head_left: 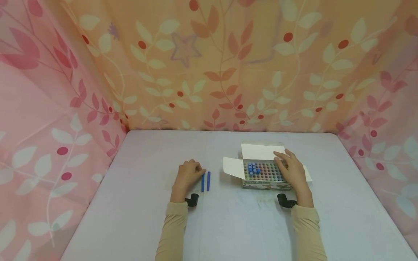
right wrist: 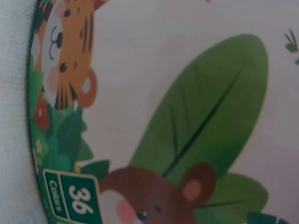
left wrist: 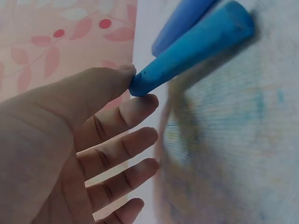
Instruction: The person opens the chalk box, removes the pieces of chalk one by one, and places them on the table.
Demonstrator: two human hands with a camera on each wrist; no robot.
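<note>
My left hand [head_left: 188, 175] pinches the near end of a bright blue crayon [left wrist: 196, 49] between thumb and forefinger; the other fingers are spread in the left wrist view. A darker blue-violet crayon [head_left: 208, 181] lies beside it on the table. Over the right part of an open carton [head_left: 266, 185] is my right hand [head_left: 292, 172], its fingers loosely bent. Inside the carton is a holed tray, with several blue crayons [head_left: 251, 169] upright at its left. The right wrist view shows only the carton's printed side [right wrist: 121, 93], reading "36 Colors"; the right fingers are hidden there.
The carton's flaps [head_left: 233, 167] stand out to the left, back and right. A pale cloth with faint coloured smudges covers the table [head_left: 235, 224]. Floral curtains [head_left: 222, 72] enclose the back and sides. Black wrist mounts [head_left: 192, 200] sit at both cuffs.
</note>
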